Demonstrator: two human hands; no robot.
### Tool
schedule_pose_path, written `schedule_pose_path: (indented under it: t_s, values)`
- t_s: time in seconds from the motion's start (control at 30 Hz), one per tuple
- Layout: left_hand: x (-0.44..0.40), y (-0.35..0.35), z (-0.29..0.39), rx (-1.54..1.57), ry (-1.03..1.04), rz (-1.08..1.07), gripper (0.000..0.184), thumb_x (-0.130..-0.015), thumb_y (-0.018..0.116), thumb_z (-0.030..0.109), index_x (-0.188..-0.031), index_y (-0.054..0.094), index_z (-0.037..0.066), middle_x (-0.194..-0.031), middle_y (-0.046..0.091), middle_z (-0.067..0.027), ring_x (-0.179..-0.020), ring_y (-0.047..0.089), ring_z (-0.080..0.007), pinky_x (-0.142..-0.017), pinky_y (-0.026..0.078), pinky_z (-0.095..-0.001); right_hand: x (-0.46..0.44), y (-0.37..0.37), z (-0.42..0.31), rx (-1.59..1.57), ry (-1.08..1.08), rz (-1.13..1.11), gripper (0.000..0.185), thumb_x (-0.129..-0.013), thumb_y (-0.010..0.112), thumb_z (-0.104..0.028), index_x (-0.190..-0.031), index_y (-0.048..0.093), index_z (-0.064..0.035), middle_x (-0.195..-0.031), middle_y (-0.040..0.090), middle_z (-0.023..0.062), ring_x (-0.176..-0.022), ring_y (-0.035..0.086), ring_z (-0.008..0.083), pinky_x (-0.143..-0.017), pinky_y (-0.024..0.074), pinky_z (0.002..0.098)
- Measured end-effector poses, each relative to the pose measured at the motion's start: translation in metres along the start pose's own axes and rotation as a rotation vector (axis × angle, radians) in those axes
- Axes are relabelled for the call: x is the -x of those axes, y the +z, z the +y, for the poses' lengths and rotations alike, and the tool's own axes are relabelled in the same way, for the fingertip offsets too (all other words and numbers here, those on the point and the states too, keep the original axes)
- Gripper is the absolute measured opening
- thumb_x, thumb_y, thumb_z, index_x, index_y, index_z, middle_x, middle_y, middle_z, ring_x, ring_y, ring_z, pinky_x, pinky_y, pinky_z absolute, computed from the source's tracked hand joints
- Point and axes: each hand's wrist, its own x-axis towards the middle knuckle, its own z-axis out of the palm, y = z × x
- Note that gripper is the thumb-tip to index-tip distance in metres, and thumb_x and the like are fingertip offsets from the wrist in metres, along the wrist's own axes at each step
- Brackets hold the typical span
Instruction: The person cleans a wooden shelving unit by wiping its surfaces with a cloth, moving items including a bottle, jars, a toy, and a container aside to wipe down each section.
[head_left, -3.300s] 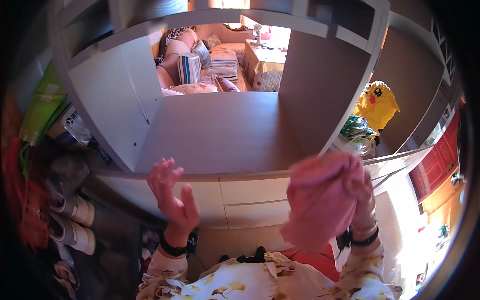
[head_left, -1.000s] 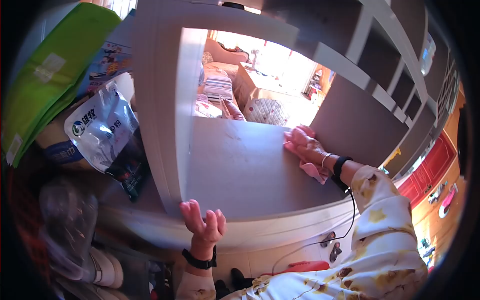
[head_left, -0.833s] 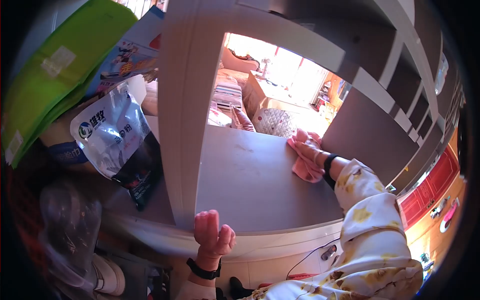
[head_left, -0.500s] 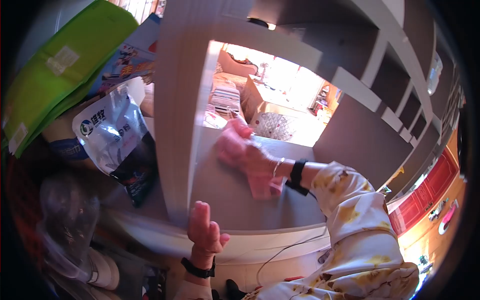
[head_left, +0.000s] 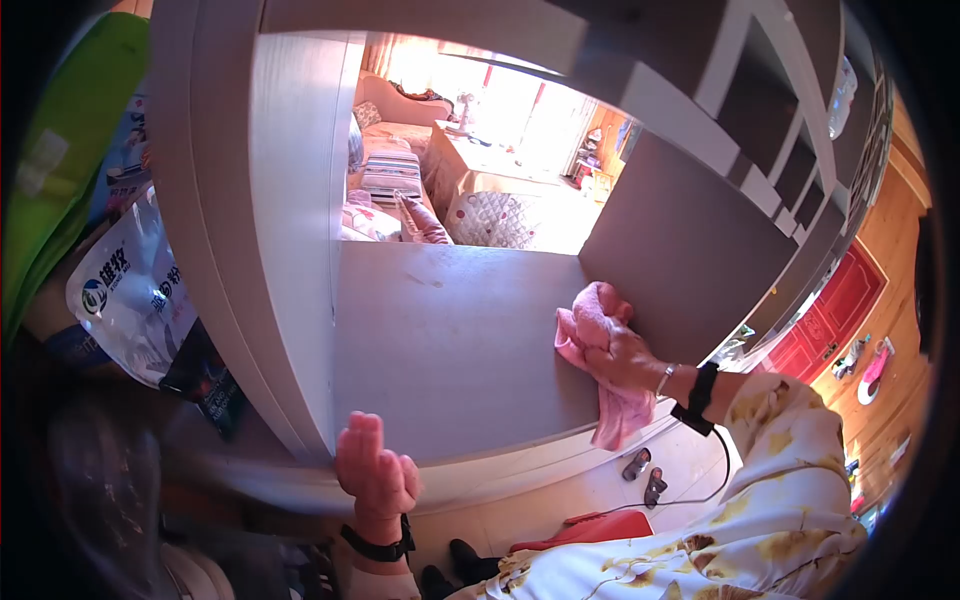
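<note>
A pink cloth (head_left: 600, 305) is bunched in my right hand (head_left: 630, 360), its loose end hanging down toward the shelf's front edge. That hand presses the cloth on the grey shelf board (head_left: 450, 345), close to the compartment's dark right wall (head_left: 690, 240). My left hand (head_left: 376, 468) is at the front edge of the shelf, beside the foot of the white upright panel (head_left: 300, 200). Its fingers point upward, loosely bent, and nothing is in them.
Left of the panel stand a silver printed pouch (head_left: 135, 290) and a green bag (head_left: 65, 150). The compartment's open back shows a room with a bed (head_left: 395, 135). Below on the floor are a red object (head_left: 580, 530) and a pair of shoes (head_left: 645, 475).
My right hand has carried the cloth rightward across the shelf, from near its middle to the right wall. My left hand stays near the front edge. The view has shifted to the right.
</note>
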Motion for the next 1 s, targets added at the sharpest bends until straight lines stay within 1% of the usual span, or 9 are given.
schedule_pose_path:
  t_s: [0.13, 0.27, 0.37, 0.5, 0.6, 0.73, 0.8, 0.97, 1.0]
  values:
    - [-0.003, -0.005, 0.0, 0.046, -0.004, -0.062, 0.043, -0.094, 0.039, 0.022, -0.132, 0.04, 0.004, -0.102, 0.063, -0.0184, -0.092, 0.062, -0.0304, -0.08, 0.045, -0.0439, -0.073, 0.01, -0.03, -0.01, -0.077, 0.078, 0.031, -0.079, 0.052, -0.022, -0.108, 0.056, -0.0099, -0.106, 0.058, 0.0199, -0.105, 0.056, 0.032, -0.084, 0.0461, 0.0401]
    - [0.002, -0.002, 0.001, 0.018, -0.026, -0.069, 0.041, -0.095, 0.038, 0.023, -0.131, 0.042, 0.004, -0.104, 0.063, -0.0186, -0.093, 0.062, -0.0305, -0.08, 0.046, -0.0422, -0.167, 0.039, -0.039, -0.39, -0.047, 0.135, 0.034, -0.087, 0.059, -0.034, -0.114, 0.055, -0.0136, -0.102, 0.063, 0.0041, -0.102, 0.057, 0.0195, -0.084, 0.0458, 0.0319]
    - [-0.004, -0.001, 0.002, 0.016, -0.029, -0.03, 0.046, -0.098, 0.035, 0.03, -0.137, 0.035, 0.005, -0.113, 0.059, -0.0206, -0.099, 0.06, -0.0334, -0.085, 0.045, -0.0432, -0.22, 0.073, -0.064, -0.566, -0.138, -0.166, 0.051, -0.085, 0.061, -0.035, -0.128, 0.05, -0.0094, -0.112, 0.063, 0.0061, -0.105, 0.056, 0.0172, -0.089, 0.0438, 0.0292]
    - [0.003, -0.002, 0.0, -0.007, -0.014, -0.046, 0.056, -0.099, 0.029, 0.04, -0.144, 0.022, 0.008, -0.127, 0.049, -0.0252, -0.113, 0.052, -0.039, -0.095, 0.042, -0.0474, -0.178, 0.103, -0.167, -0.594, -0.563, -0.172, 0.04, -0.085, 0.062, -0.033, -0.115, 0.058, -0.0066, -0.105, 0.062, 0.0096, -0.096, 0.059, 0.0176, -0.082, 0.0481, 0.0298]
    - [0.007, 0.002, -0.002, -0.015, 0.006, 0.048, 0.07, -0.097, 0.027, 0.052, -0.148, 0.004, 0.009, -0.141, 0.026, -0.0342, -0.13, 0.031, -0.0466, -0.107, 0.026, -0.0564, -0.109, 0.114, -0.193, -0.852, -0.674, -0.536, 0.063, -0.079, 0.068, -0.04, -0.13, 0.046, -0.0093, -0.118, 0.055, 0.0136, -0.114, 0.05, 0.0264, -0.099, 0.0374, 0.0351]
    - [0.007, 0.003, -0.001, 0.017, -0.028, 0.062, 0.071, -0.096, 0.025, 0.054, -0.148, 0.005, 0.011, -0.142, 0.026, -0.0319, -0.133, 0.026, -0.0466, -0.107, 0.024, -0.0565, 0.001, 0.03, -0.187, -0.426, -1.178, -0.224, 0.08, -0.071, 0.075, -0.034, -0.138, 0.04, -0.009, -0.144, 0.035, 0.0188, -0.135, 0.03, 0.0299, -0.112, 0.0228, 0.0403]
    - [0.005, 0.001, -0.003, 0.005, 0.001, 0.05, 0.071, -0.096, 0.027, 0.054, -0.148, 0.006, 0.01, -0.142, 0.027, -0.0314, -0.133, 0.026, -0.0466, -0.107, 0.025, -0.057, 0.018, 0.021, -0.15, -0.344, -1.115, -0.437, 0.072, -0.067, 0.077, -0.029, -0.131, 0.05, -0.0075, -0.142, 0.039, 0.0165, -0.136, 0.029, 0.0327, -0.113, 0.0177, 0.05]
    - [0.001, -0.003, -0.002, -0.037, 0.021, -0.023, 0.064, -0.097, 0.035, 0.04, -0.147, 0.011, 0.009, -0.139, 0.033, -0.0303, -0.129, 0.032, -0.0469, -0.105, 0.026, -0.0587, 0.068, -0.015, -0.044, -0.024, -0.723, -0.055, 0.049, -0.078, 0.072, -0.019, -0.122, 0.054, -0.0092, -0.107, 0.063, 0.0115, -0.099, 0.062, 0.0247, -0.093, 0.047, 0.0374]
    - [0.001, -0.001, -0.002, -0.04, 0.017, -0.022, 0.064, -0.097, 0.035, 0.04, -0.147, 0.011, 0.009, -0.139, 0.033, -0.0303, -0.129, 0.032, -0.0469, -0.105, 0.026, -0.0587, 0.073, -0.017, -0.035, -0.274, -0.458, -0.112, 0.046, -0.079, 0.069, -0.019, -0.121, 0.055, -0.0078, -0.105, 0.063, 0.0107, -0.097, 0.062, 0.0225, -0.092, 0.0474, 0.0357]
